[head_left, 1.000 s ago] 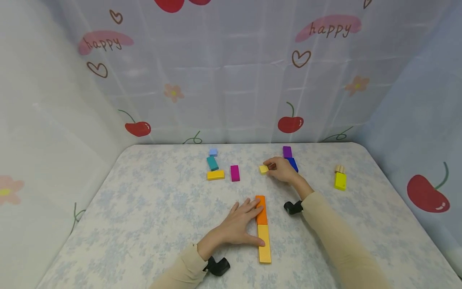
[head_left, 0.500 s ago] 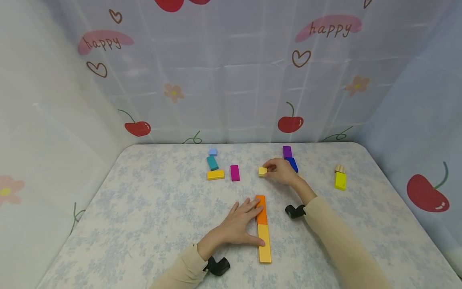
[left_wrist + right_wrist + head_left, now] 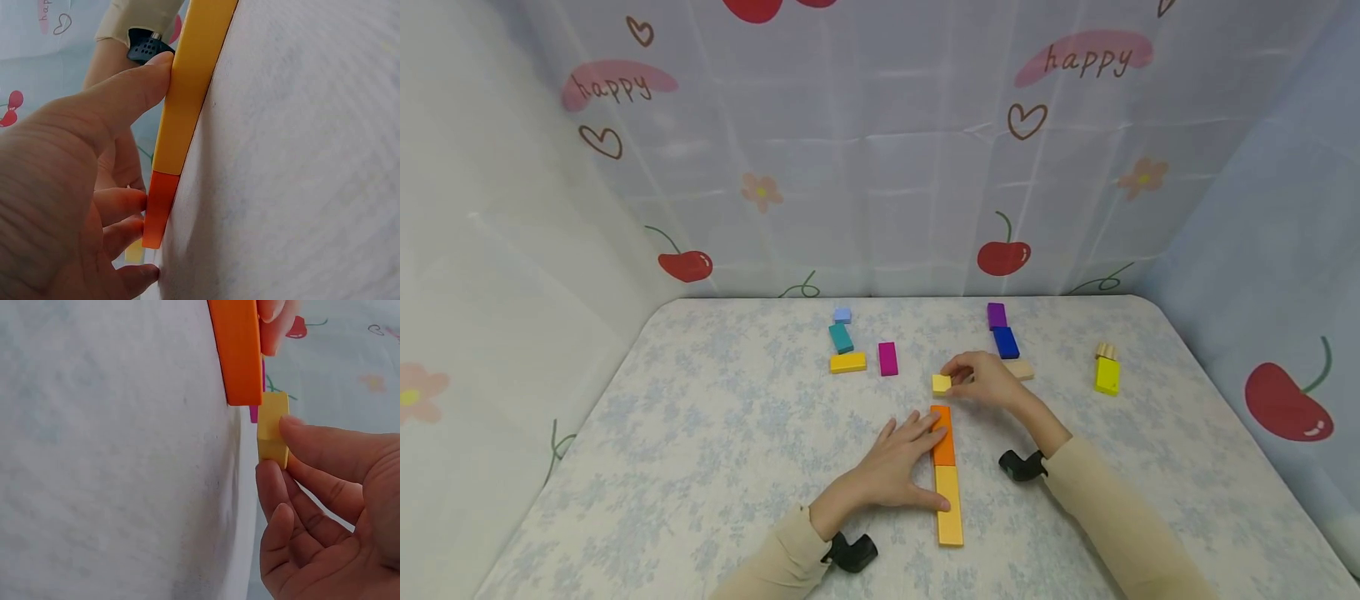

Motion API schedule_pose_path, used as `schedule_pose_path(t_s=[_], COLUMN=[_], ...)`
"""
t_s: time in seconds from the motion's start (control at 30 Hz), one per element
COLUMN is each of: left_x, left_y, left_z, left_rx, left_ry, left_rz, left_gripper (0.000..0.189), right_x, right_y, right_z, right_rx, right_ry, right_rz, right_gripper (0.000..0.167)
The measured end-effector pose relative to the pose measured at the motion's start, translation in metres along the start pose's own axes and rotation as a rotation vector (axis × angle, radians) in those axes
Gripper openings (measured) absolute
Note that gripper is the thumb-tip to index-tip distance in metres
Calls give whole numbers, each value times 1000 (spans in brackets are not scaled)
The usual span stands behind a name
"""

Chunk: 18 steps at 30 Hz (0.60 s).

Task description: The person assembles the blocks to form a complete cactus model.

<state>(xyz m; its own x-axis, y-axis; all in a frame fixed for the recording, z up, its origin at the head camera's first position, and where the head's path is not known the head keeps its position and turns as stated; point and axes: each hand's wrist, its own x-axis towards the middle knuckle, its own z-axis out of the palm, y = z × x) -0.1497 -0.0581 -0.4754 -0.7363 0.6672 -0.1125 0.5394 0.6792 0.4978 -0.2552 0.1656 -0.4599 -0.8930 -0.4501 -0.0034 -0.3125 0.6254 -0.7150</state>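
Note:
A long yellow-orange block (image 3: 950, 521) and a shorter orange block (image 3: 945, 450) lie end to end in a line on the table. My left hand (image 3: 891, 467) is spread beside them, thumb touching the yellow-orange block and fingertips on the orange block (image 3: 161, 209). Between thumb and fingers, my right hand (image 3: 988, 379) pinches a small pale yellow block (image 3: 941, 384), just beyond the orange block's far end. In the right wrist view the pale yellow block (image 3: 273, 425) appears close to the orange block (image 3: 240, 356); whether they touch I cannot tell.
Behind the right hand lie a beige block (image 3: 1021, 369), a blue block (image 3: 1006, 342) and a purple block (image 3: 997, 316). A magenta block (image 3: 888, 359), yellow block (image 3: 847, 363), teal block (image 3: 841, 338) and light blue block (image 3: 843, 316) lie farther left. Far right is a lime block (image 3: 1107, 377).
My right hand has brought the pale yellow block nearer, toward the orange block's far end, uncovering the beige block behind it. The left hand has stayed put.

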Motion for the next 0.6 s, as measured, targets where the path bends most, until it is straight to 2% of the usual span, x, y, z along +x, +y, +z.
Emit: schedule_pose_path(t_s=[0.6], left_x=[-1], left_y=[0], left_z=[-1], left_rx=[-5], left_ry=[2], left_rz=[10], left_gripper=[97], right_x=[-10], right_y=[-3], right_z=[5], right_rx=[56], right_ry=[-71], right_rz=[19], right_gripper=[26])
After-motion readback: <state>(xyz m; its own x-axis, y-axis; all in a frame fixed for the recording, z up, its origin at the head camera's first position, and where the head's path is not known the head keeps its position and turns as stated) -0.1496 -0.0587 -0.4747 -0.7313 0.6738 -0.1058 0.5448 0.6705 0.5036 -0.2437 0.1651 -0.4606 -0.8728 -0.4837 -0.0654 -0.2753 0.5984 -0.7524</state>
